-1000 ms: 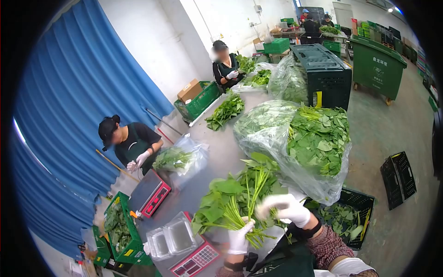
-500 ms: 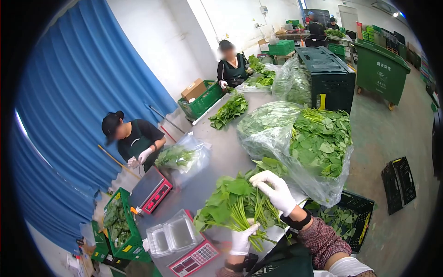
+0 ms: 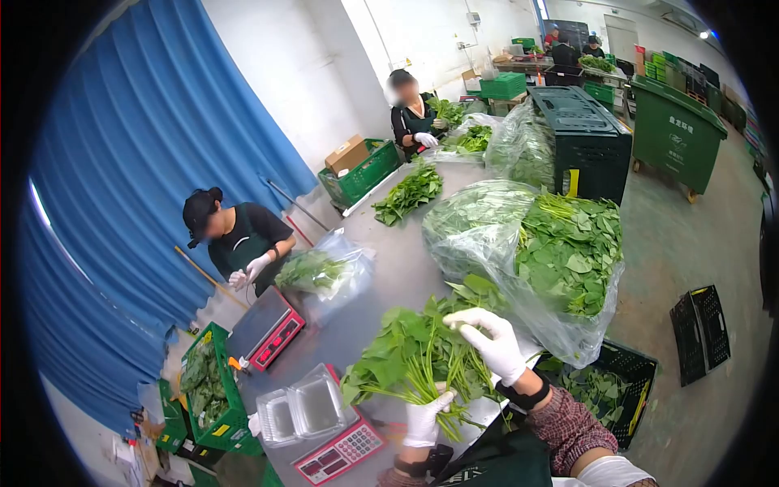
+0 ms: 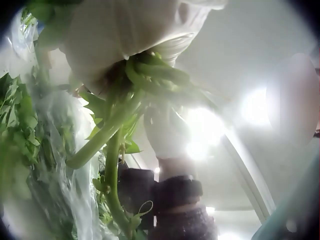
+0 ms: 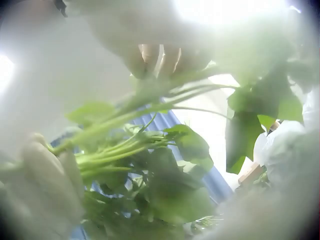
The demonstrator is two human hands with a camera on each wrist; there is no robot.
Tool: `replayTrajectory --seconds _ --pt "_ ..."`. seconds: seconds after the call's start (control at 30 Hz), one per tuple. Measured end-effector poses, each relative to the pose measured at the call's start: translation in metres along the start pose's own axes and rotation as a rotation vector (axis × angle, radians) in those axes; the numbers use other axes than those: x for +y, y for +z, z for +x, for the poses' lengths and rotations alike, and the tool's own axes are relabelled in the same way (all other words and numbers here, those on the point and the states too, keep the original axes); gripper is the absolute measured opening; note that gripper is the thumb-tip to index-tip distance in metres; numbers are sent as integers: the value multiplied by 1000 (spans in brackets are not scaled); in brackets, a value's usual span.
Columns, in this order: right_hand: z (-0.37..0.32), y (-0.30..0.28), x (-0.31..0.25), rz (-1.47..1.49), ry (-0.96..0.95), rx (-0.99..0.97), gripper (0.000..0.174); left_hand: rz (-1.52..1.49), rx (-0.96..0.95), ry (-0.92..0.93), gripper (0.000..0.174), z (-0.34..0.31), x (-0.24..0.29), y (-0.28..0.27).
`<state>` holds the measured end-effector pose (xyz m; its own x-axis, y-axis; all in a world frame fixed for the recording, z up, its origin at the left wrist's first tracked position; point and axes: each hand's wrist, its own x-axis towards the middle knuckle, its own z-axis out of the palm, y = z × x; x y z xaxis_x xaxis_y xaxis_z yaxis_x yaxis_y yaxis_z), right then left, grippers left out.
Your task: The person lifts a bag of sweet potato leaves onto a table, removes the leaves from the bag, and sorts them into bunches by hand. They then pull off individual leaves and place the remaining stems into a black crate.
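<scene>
A bunch of leafy greens (image 3: 389, 357) lies across the front of the table, its leaves pointing away and its cut stems toward me. My gloved left hand (image 3: 426, 420) grips the stems near their lower ends. In the left wrist view several thick stems (image 4: 107, 132) stick out below that glove. My gloved right hand (image 3: 493, 347) is raised over the right side of the bunch, thumb and fingers bent together at the leaves. The right wrist view shows its blurred fingers (image 5: 150, 56) at long stems (image 5: 117, 120) running from the left hand.
A scale (image 3: 341, 453) carries an open clear plastic box (image 3: 316, 410). A big plastic bag of greens (image 3: 568, 260) stands behind the bunch. Right of the table is a black crate (image 3: 645, 365). Another person (image 3: 247, 239) stands by a second scale (image 3: 276, 337).
My right hand was blurred, lower and to the right; it moved up to the leaves and now stays there. Upright stems have come down into the bunch. The left hand keeps its grip.
</scene>
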<state>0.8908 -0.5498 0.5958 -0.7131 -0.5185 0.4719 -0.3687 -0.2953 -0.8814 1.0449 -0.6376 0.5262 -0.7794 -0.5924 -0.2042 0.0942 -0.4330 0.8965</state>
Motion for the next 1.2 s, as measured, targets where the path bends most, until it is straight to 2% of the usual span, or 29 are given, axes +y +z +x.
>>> replayTrajectory --seconds 0.03,0.1,0.17,0.2,0.23,0.3,0.37,0.43,0.47,0.53,0.77,0.83,0.97,1.1,1.17,1.2 --pt "-6 -4 -5 278 324 -93 16 -5 5 1 21 1 0 -1" --pt "-12 -10 4 320 304 -179 19 -7 21 20 21 2 1 -4" --pt "-14 -12 3 464 464 -228 18 10 18 36 21 3 2 -2" --pt "-11 -15 2 335 494 -276 18 31 13 52 21 3 2 -1" --pt "-12 -11 1 334 495 -274 18 30 11 50 21 2 2 -1" --pt "-13 1 -1 -53 328 -294 17 39 20 26 24 3 1 1" --pt "-16 6 8 -395 -90 -298 17 48 25 21 24 4 -1 0" --pt "-19 13 5 -641 -90 -288 15 56 31 12 25 3 -2 1" --pt "-19 14 3 -642 -89 -287 15 37 25 -3 24 2 0 2" --pt "-18 16 1 -855 -135 -375 13 18 18 -17 23 1 0 2" --pt "-19 18 9 -932 -203 -414 12 12 41 -43 23 1 -6 -1" --pt "-22 20 17 -1018 -245 -354 11 7 45 -43 23 2 -6 0" --pt "-20 16 18 -991 -248 -357 11 28 39 -43 23 5 -10 1" --pt "-22 -7 -6 -922 -356 -95 12 18 29 -58 22 8 -7 0" --pt "-32 -42 -34 -1019 -150 21 15 -21 31 -66 22 9 -6 -7" --pt "-40 -64 -39 -1189 -45 -21 16 -60 26 -79 21 10 -8 -11"
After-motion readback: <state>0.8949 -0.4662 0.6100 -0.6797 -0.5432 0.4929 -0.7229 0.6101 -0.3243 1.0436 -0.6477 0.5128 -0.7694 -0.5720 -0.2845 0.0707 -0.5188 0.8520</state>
